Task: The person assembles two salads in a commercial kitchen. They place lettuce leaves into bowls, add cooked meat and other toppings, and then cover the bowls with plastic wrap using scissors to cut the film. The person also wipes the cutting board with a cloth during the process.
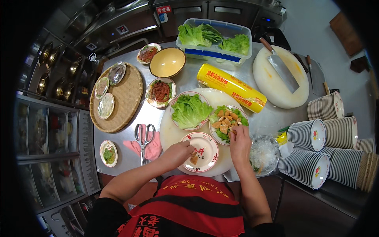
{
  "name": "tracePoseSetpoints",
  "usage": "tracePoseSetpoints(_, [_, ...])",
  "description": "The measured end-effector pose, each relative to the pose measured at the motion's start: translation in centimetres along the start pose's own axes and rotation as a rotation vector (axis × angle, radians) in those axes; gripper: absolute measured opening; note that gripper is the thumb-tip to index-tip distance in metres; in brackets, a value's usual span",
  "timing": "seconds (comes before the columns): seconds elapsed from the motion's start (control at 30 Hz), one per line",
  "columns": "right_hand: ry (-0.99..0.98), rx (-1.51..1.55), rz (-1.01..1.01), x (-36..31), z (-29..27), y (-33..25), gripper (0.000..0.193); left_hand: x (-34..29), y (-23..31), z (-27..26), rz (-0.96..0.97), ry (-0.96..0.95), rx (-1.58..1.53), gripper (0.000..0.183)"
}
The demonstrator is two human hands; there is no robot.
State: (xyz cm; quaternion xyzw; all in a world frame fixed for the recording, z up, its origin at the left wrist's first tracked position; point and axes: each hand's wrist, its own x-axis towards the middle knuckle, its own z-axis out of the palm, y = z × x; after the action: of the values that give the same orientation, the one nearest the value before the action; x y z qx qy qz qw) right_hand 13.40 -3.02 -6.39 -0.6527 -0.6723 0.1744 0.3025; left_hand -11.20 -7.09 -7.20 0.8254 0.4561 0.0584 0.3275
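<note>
My left hand (pixel 180 153) is closed over a white plate with a printed red rim (pixel 208 143), its fingertips at a small brown food piece (pixel 194 158). My right hand (pixel 240 144) reaches to the edge of a plate of brown chunks on lettuce (pixel 225 123). Its fingers are pinched together among the chunks, and what they hold is hidden. Beside that, a third plate carries only green lettuce leaves (pixel 191 110). All three plates rest on a round white board (pixel 169 134).
Behind lie a yellow cling-film box (pixel 231 87), a yellow bowl (pixel 167 62) and a lettuce tub (pixel 215 50). A cleaver (pixel 282 71) lies on another board (pixel 263 85). Scissors (pixel 144 143) rest on a pink cloth (pixel 154 147). Stacked bowls (pixel 306 168) stand right; a woven tray (pixel 128 94) left.
</note>
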Motion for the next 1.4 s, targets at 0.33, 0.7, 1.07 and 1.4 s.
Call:
tracePoseSetpoints(0.33, [-0.121,-0.134,-0.272,-1.3,1.4,0.7,0.015,0.3,0.3,0.4,-0.091,-0.114,-0.040,0.025])
tracePoseSetpoints(0.7, [-0.084,-0.014,-0.052,-2.5,-1.6,-1.1,0.014,1.0,0.5,2.0,-0.066,-0.089,-0.065,0.018])
tracePoseSetpoints(1.07, [-0.603,0.914,0.430,-5.3,-2.0,-1.5,0.035,3.7,3.1,-0.4,-0.049,-0.008,-0.498,0.017])
tracePoseSetpoints(1.4, [-0.074,0.664,0.588,0.1,-3.2,2.3,0.017,10.4,5.4,1.9,-0.022,0.259,-0.303,0.027])
